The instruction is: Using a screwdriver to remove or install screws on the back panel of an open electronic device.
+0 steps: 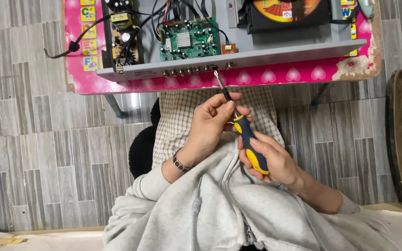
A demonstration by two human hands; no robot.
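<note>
Fingers of the right hand [275, 160] are clenching the blue-and-yellow handle of a screwdriver [251, 144] over the lap. The left hand [212, 123] is pinching its metal shaft, the tip pointing toward the opened grey chassis [275, 53] with a green circuit board [189, 39] on the pink table [303, 74].

This looks like a room at home. The floor [33, 153] has grey tiles. A small pink kids' table [275, 75] with hearts holds an opened grey machine [238, 58] at its front edge.
</note>
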